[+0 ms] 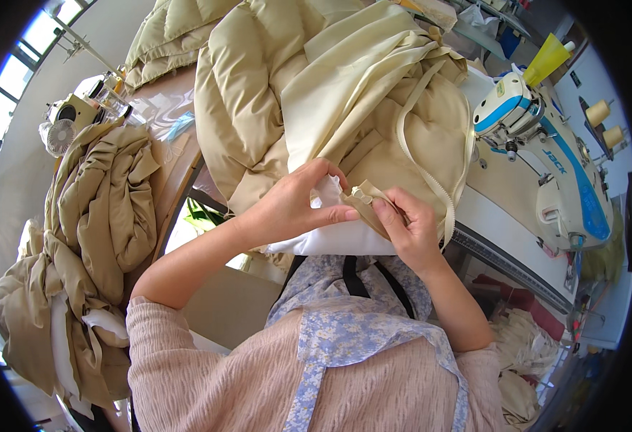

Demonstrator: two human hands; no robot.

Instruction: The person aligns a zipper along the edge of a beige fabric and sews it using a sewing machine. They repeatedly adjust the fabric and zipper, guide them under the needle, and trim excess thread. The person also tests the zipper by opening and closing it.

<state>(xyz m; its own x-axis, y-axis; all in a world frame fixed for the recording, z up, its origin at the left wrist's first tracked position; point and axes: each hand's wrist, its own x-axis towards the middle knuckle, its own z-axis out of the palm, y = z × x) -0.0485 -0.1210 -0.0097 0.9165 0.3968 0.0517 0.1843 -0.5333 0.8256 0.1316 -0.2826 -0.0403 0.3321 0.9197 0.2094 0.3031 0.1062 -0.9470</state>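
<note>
A beige padded jacket [247, 108] with a pale cream lining [352, 79] lies bunched in front of me, its lower part reaching toward my lap. My right hand [411, 225] pinches a folded beige fabric edge [373, 205] between thumb and fingers. On the other side of that edge is my left hand [298, 198], its thumb and curled fingers bent round and their tips gripping the fabric. A bit of white material [328, 191] shows in the gap of the left hand. A zipper tape [431, 180] curves down the jacket's right side, near my right hand.
To the right stands a white and blue sewing machine [575, 180] on its table, with thread cones [598, 111] beyond. More beige garments [103, 201] are heaped on the left. A small fan [61, 137] and a blue mask [179, 126] are farther left.
</note>
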